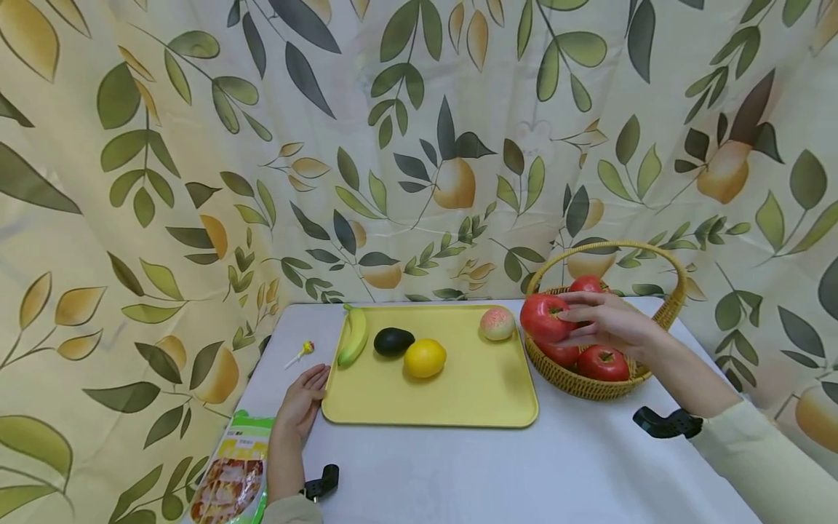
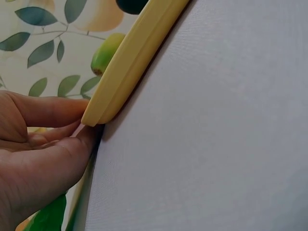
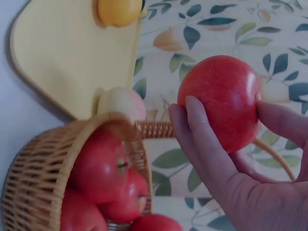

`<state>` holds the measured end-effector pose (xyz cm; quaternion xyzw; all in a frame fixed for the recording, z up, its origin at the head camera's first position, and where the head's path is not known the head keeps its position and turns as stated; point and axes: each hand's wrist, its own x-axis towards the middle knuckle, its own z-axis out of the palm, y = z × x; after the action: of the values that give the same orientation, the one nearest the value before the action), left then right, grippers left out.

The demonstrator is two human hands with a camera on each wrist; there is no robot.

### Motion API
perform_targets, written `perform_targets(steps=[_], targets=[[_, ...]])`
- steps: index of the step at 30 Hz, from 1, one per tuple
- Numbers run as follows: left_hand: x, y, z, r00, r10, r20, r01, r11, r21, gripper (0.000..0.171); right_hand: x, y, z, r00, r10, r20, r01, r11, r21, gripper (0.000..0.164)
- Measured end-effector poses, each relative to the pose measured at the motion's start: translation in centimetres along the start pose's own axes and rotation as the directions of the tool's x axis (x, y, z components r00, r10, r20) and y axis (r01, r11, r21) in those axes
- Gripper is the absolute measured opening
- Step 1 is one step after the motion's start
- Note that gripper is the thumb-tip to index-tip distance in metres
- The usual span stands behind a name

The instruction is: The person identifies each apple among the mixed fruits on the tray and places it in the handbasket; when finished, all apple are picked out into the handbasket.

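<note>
My right hand (image 1: 599, 320) grips a red apple (image 1: 546, 318) between thumb and fingers, raised over the left rim of a wicker basket (image 1: 576, 386). More red apples (image 1: 603, 362) lie inside the basket; its arched handle rises behind the hand. With straight fingers, my left hand (image 1: 303, 402) touches the left edge of a yellow tray (image 1: 471, 397). On this tray are a banana (image 1: 354, 336), a dark avocado (image 1: 393, 341), a lemon (image 1: 425, 358) and, near its back right corner, a pinkish peach (image 1: 497, 323). The right wrist view shows the held apple (image 3: 221, 101) clear of the basket.
A small lollipop (image 1: 301, 354) lies left of the tray on the white table (image 1: 419, 473). Near the front left edge lies a green-trimmed food packet (image 1: 232, 473). A leaf-patterned curtain (image 1: 419, 182) hangs behind the table and along the left.
</note>
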<state>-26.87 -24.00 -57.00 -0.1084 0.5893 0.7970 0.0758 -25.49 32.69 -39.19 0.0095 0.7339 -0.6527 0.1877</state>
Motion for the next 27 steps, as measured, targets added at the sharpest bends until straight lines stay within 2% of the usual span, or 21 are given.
perform_targets(steps=[8,14,27], targets=[[-0.1,0.0,0.2,1.000,-0.001,0.000,0.001,1.000,0.015,0.072,-0.4,1.0,-2.0,0.999,0.027,-0.047,-0.026,0.999,0.032,0.077],[0.2,0.1,0.4,1.000,-0.007,-0.009,0.007,1.000,0.020,0.071,-0.3,1.5,-3.6,0.998,0.033,-0.053,-0.030,0.999,0.045,0.076],[-0.2,0.2,0.1,1.000,-0.007,-0.012,0.007,1.000,0.027,0.071,0.0,2.2,-5.2,0.989,0.107,-0.106,-0.098,0.991,0.088,0.082]])
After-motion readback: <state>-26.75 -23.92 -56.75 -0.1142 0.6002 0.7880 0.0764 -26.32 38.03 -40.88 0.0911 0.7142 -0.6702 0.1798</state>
